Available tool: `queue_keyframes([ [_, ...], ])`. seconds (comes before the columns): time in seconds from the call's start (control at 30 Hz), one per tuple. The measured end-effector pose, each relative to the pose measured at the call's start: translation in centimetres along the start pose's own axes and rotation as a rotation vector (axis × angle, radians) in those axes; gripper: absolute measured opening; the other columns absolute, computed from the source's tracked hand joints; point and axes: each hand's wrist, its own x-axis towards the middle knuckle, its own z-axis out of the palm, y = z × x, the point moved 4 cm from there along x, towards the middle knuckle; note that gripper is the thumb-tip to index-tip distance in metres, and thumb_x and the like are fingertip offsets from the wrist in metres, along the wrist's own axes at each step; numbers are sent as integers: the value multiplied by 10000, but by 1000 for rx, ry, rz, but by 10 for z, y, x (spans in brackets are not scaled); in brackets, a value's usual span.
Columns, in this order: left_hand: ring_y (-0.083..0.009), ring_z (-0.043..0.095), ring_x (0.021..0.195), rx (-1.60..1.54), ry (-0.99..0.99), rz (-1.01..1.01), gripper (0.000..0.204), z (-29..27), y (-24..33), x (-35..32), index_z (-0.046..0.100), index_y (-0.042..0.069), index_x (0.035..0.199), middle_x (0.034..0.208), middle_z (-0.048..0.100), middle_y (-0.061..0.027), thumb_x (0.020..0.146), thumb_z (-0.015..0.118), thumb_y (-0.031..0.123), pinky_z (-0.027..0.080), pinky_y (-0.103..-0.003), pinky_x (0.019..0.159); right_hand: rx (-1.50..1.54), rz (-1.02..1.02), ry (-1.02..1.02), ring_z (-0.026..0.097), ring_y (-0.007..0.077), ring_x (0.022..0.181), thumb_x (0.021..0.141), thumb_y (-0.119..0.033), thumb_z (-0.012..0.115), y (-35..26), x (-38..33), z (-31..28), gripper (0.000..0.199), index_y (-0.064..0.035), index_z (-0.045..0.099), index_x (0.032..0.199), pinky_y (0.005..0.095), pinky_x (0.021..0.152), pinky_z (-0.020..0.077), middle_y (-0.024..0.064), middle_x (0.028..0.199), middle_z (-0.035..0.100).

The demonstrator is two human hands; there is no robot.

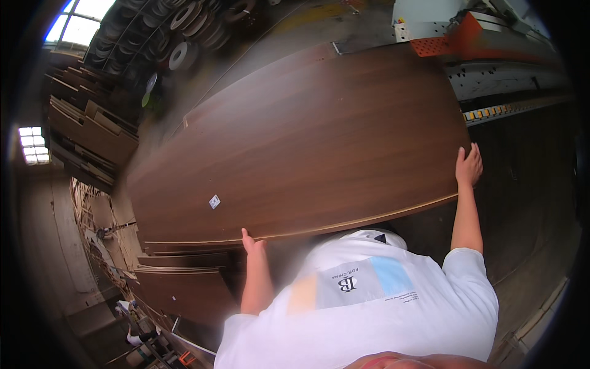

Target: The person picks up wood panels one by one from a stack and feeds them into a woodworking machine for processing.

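A large dark-brown wood-grain board (307, 141) lies flat in front of me, with a pale strip along its near edge. A small white label (214, 202) is stuck on its left part. My left hand (253, 243) grips the near edge, thumb on top, the other fingers hidden below. At the right end, near the corner, my right hand (469, 167) is closed on the board's edge, its fingers pointing away from me. What supports the board from below is mostly hidden.
Several brown boards (178, 286) are stacked at the near left, and more panels (92, 132) stand farther left. Rolls of banding (181, 55) fill a rack at the back. A machine with an orange perforated plate (428, 47) adjoins the far right. Another person (136, 337) is at the lower left.
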Motion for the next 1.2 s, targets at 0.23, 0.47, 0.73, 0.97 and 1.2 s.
queue_keyframes([
  [0.23, -295, 571, 1160, -49, 25, -34, 475, 5, -17, 17, 576, 123, 1256, 1304, 589, -60, 960, 543, 494, 483, -474, 979, 379, -762, -127, 364, 306, 1381, 845, -295, 678, -259, -13, 47, 649, -29, 439, 1387, 477, 1148, 272, 126, 1487, 406],
  [0.47, -275, 581, 1142, -54, 47, -46, 454, 16, -22, 10, 600, 132, 1233, 1272, 609, -47, 953, 562, 487, 482, -464, 985, 216, -836, -358, 239, 245, 1460, 902, -500, 564, -388, -40, 68, 777, -28, 339, 1477, 434, 1192, 195, 96, 1593, 232],
  [0.73, -259, 558, 1162, -89, -69, -119, 460, 28, -27, -7, 584, 110, 1246, 1299, 587, -46, 956, 568, 467, 486, -450, 976, -122, -51, -83, 416, 333, 1330, 899, -521, 568, -110, -20, -8, 663, -19, 493, 1326, 497, 1055, 363, 169, 1428, 454],
  [0.97, -247, 598, 1079, 101, -86, -146, 471, 14, -31, 0, 590, 137, 1217, 1242, 613, -35, 938, 573, 516, 543, -396, 865, -460, 802, -332, 529, 318, 1230, 924, -657, 384, 202, -215, -96, 753, -17, 577, 1272, 487, 1006, 413, 191, 1286, 590],
  [1.2, -248, 603, 1054, 42, -170, -190, 466, 2, -35, 29, 596, 148, 1199, 1231, 621, -13, 931, 573, 528, 531, -412, 860, 1229, 1440, -1047, 428, 126, 489, 879, -626, 559, 86, -466, 112, 494, -185, 483, 669, 324, 431, 355, -12, 588, 449],
])
